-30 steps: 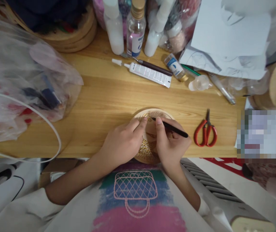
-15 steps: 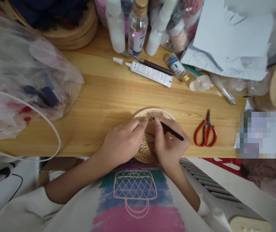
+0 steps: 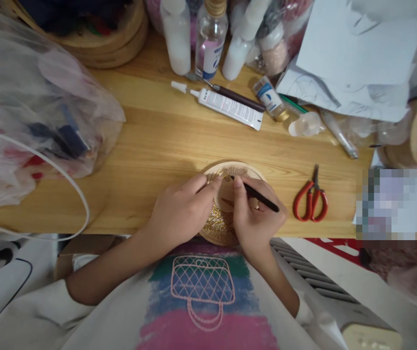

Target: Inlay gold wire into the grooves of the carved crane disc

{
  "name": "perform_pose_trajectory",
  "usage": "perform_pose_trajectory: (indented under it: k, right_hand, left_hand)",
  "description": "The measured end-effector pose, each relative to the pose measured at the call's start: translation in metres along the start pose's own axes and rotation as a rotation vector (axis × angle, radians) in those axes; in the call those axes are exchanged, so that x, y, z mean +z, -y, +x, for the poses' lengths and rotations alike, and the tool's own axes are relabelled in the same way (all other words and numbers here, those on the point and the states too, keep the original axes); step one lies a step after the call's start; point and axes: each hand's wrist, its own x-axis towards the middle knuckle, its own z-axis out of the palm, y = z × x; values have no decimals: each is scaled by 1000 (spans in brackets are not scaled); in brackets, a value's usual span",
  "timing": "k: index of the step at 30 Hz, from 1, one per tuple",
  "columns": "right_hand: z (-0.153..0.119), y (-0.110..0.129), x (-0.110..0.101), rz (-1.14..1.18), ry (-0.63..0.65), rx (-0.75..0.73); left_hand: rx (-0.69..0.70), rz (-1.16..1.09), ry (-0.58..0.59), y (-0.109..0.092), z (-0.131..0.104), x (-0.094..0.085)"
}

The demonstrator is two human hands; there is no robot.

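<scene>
A round wooden disc (image 3: 254,171) lies at the desk's front edge, with dark drawn lines and a band of gold strands (image 3: 217,221) on its lower left. My left hand (image 3: 182,206) rests over the disc's left side. Its thumb and index finger are closed at a thin gold strand (image 3: 224,172) near the top. My right hand (image 3: 257,214) grips a slim black pen-like tool (image 3: 263,197) on the right side, its tip close to my left fingertips. Whether the tip touches the strand is too small to tell. My hands cover much of the disc.
Red-handled pliers (image 3: 310,199) lie to the right. Behind are a white glue tube (image 3: 226,108), a dark-handled tool (image 3: 239,98), a small vial (image 3: 270,99) and several bottles (image 3: 210,46). A plastic bag (image 3: 59,116) and white cable (image 3: 82,194) occupy the left; papers (image 3: 357,53) lie back right.
The view has shifted slightly. My left hand has moved a little, its fingertips still by the gold strand. My right hand keeps the black tool at nearly the same spot.
</scene>
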Motion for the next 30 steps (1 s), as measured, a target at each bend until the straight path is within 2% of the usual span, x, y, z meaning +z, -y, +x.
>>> perform_pose_trajectory:
  k: [10,20,23,30]
  right_hand:
    - [-2,1,3,-9,-31,7]
    - [-4,0,5,8,-44,52]
    - [-4,-1,6,13,-46,68]
    - [-5,-2,6,63,-39,118]
  left_hand:
    - [-37,-114,13,-5,-3,-3]
    - [-283,-478,86,-16,3,-8]
    - [-318,-549,105,-18,3,-7]
    - [-302,-503,55,-17,1,-6]
